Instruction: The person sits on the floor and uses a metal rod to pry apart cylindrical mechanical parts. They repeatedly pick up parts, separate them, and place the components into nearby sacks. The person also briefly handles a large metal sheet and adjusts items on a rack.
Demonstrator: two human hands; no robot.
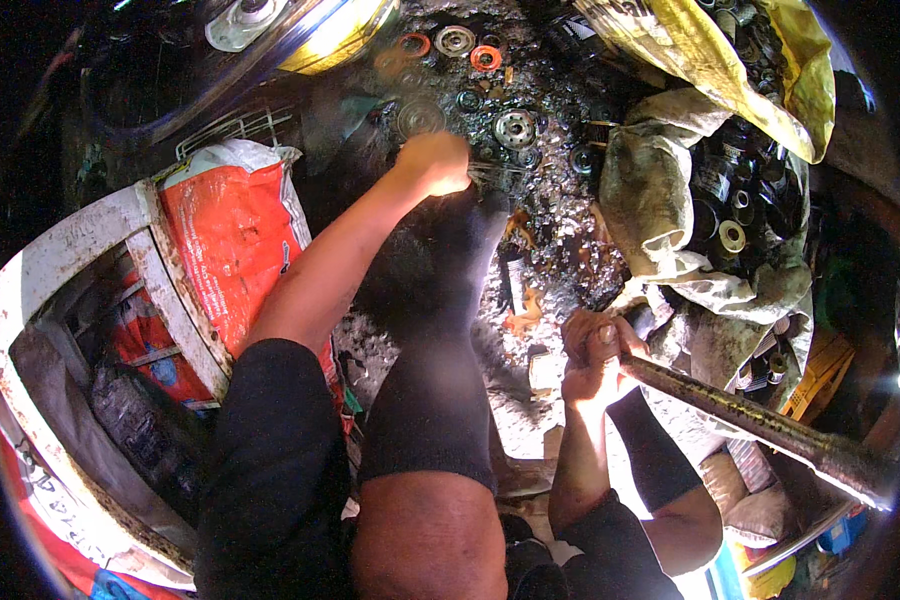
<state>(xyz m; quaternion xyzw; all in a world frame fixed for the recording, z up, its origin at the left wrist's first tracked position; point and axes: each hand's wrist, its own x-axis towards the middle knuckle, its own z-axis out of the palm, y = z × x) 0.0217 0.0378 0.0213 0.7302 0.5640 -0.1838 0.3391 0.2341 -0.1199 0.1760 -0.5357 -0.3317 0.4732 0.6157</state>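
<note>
Here's the right hand point(600, 355) wrapped round the pole point(760, 415), left hand point(435, 163) balled above the littered ground point(565, 225)!
The right's fingers clasp the pole near its upper-left end, the shaft slanting off to the lower right; the left is curled tight, and whether it grips anything I cannot tell. A metal disc point(420, 118) sits just past it; a grey sack point(650, 190) slumps beyond the right.

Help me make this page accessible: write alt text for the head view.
Seen from above, the right hand grips a long, dark bar while the curled left hand is near metal discs on grimy ground. A dirty sack of small parts lies at right, a red bag at left.
</note>
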